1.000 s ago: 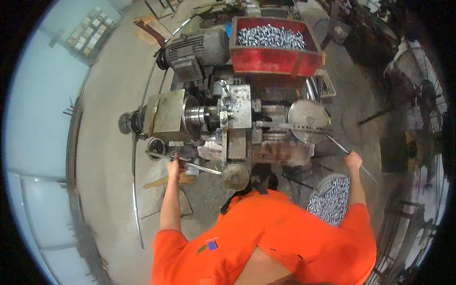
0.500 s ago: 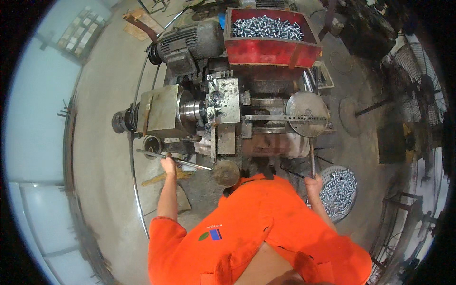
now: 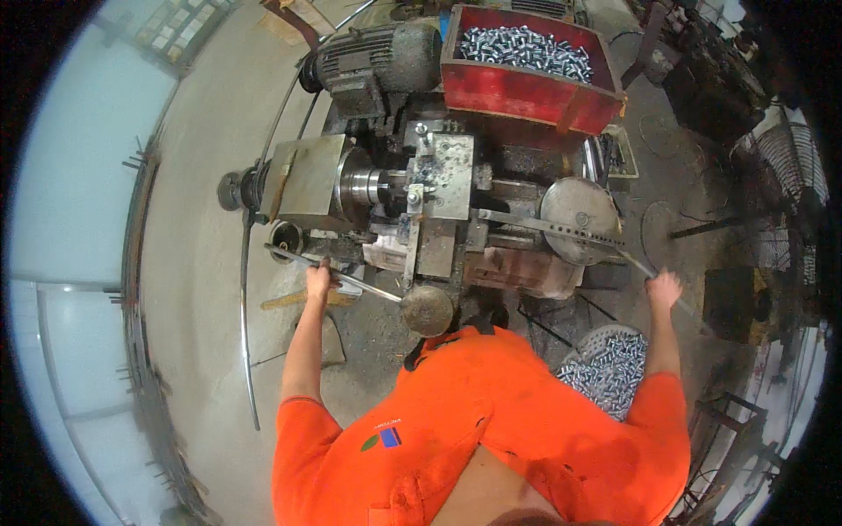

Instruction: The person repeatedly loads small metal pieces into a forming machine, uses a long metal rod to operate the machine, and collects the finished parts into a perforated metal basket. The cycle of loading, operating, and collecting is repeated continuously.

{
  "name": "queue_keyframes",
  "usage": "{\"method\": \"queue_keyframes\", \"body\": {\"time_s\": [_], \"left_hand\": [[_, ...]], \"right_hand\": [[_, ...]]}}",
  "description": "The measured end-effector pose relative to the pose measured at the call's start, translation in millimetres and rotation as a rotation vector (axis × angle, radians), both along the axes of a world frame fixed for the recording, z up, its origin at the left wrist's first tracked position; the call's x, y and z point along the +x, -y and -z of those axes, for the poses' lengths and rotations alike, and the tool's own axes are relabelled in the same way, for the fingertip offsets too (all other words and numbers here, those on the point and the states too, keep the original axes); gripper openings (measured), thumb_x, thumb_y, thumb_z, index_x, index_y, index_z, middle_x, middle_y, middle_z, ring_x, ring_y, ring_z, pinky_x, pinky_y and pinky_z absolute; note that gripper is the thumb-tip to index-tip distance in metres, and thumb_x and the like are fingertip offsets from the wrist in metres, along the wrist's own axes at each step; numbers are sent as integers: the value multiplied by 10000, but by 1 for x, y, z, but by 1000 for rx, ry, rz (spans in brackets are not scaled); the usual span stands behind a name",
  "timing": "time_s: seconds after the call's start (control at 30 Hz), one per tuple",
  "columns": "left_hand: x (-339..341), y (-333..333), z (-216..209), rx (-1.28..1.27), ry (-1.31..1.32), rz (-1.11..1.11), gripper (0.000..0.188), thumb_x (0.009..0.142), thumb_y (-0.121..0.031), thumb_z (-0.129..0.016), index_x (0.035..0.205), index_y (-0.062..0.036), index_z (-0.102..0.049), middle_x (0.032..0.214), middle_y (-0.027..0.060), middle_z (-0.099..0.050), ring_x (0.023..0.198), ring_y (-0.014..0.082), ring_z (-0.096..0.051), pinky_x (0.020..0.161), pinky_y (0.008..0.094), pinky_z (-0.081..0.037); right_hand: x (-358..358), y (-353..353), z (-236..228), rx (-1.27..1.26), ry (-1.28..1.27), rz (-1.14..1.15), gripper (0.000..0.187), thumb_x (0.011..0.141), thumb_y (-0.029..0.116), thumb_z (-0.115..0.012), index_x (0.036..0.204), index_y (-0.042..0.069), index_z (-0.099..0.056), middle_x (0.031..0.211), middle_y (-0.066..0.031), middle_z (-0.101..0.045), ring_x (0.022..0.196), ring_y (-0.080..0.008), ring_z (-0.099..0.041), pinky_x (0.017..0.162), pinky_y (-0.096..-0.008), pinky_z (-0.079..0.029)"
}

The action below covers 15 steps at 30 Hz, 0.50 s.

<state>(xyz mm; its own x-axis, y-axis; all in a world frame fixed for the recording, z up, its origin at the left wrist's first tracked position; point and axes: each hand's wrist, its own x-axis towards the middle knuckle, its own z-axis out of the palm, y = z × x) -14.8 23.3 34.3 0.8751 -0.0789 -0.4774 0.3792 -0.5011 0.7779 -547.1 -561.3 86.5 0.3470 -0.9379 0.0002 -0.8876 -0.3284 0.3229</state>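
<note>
A greasy lathe-like machine stands in front of me. My left hand (image 3: pixel 322 280) is closed around a slim metal lever (image 3: pixel 375 290), which runs to a small round disc (image 3: pixel 427 311) at the machine's near side. On the right, my right hand (image 3: pixel 664 287) grips the end of a rod handle (image 3: pixel 637 262) that reaches out from a larger round plate (image 3: pixel 570 217). A perforated flat bar links that plate with the tool slide (image 3: pixel 453 180). Left of the slide, the shiny spindle nose (image 3: pixel 360 187) projects from the boxy headstock (image 3: pixel 307 181).
Behind the slide, a red bin (image 3: pixel 526 92) is heaped with short shiny metal pieces. A pale basket (image 3: pixel 605 373) of similar pieces stands on the floor, partly behind my right arm. An electric motor (image 3: pixel 377 61) sits at the back; a caged fan (image 3: pixel 785 162) is far right.
My right hand has swung the rod handle outward and up to the right, away from the basket. My left hand keeps its grip on the lever. The whole view has shifted slightly.
</note>
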Motion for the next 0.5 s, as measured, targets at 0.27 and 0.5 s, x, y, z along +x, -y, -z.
{"method": "queue_keyframes", "body": {"time_s": [0.27, 0.5], "left_hand": [[13, -91, 23, 24, 105, 88, 557, 820, -480, -566, 1072, 17, -544, 846, 177, -642, 721, 259, -648, 648, 359, -513], [20, -44, 41, 908, 370, 828, 464, 803, -462, -547, 1000, -48, -618, 945, 171, -644, 887, 334, -619, 756, 405, -490]], "right_hand": [[49, -91, 27, -8, 612, -170, 765, 586, 172, -673, 1283, -1, -409, 1240, -202, -491, 1159, -366, -451, 969, -406, -371], [-10, -220, 97, 483, 386, 34, 410, 595, 197, -650, 980, 54, -638, 983, -212, -614, 915, -356, -589, 808, -400, -479]]}}
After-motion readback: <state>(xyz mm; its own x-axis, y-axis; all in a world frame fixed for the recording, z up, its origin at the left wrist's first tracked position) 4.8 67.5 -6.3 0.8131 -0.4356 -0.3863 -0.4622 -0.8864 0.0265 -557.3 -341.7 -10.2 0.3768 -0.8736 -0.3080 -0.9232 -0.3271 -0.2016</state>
